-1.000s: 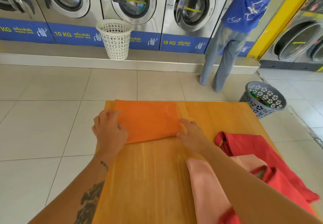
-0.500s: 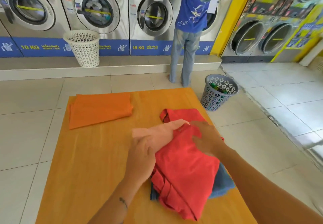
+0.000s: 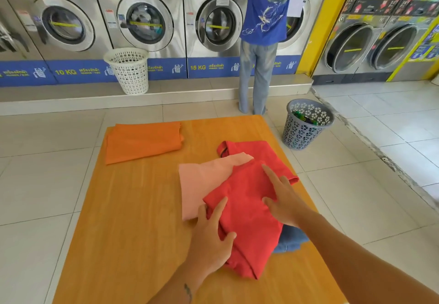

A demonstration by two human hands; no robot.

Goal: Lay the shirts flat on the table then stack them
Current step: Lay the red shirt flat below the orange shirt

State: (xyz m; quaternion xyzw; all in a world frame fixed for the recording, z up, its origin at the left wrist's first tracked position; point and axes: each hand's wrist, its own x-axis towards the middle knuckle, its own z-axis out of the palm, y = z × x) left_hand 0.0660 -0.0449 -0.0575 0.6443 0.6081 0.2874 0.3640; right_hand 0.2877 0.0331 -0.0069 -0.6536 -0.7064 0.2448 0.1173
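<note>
Head-camera view: a crumpled red cotton shirt (image 3: 249, 211) is seen lying on the right half of the orange wooden desk (image 3: 133, 232), on top of a pale pink shirt (image 3: 204, 180) and a blue garment (image 3: 291, 238). Only a corner of the blue garment is shown at the red shirt's right edge, and the pink shirt is partly covered, so neither shape can be made out. A folded orange shirt (image 3: 142, 141) is laid flat at the desk's far left corner, well apart from the pile. Beyond the desk, a grey perforated plastic basket (image 3: 306, 125) is placed on the tiled floor, and a white lattice basket (image 3: 129, 70) is set on the step before a row of steel washing machines (image 3: 147, 21). A person in a blue printed shirt (image 3: 266, 9) is seen from behind, cut off at the top edge. The left hand (image 3: 211, 239) is laid on the red shirt's left edge, fingers spread, the thumb pressed into the cloth. The right hand (image 3: 285, 199) is rested flat on the red shirt, fingers spread, nothing gripped.
</note>
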